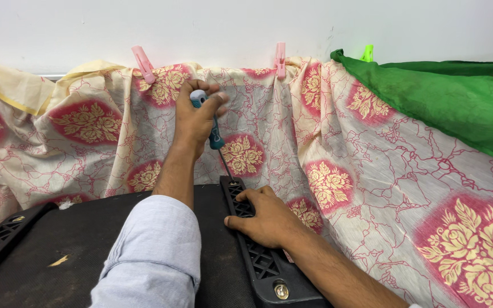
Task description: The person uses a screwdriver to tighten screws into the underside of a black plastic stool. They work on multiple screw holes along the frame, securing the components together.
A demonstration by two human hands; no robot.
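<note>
Seen from the head camera, a left hand (196,117) closes around the teal handle of a screwdriver (214,134), its tip set at the top of a black grille panel (258,259) — the right hand (263,217) presses flat on that panel, holding nothing. The panel edges a dark flat board (81,228). Behind, a cream-and-red floral cloth (372,171) hangs from pink clothes pegs (280,59) along a white wall (229,25) — green fabric (446,102) drapes at right.
</note>
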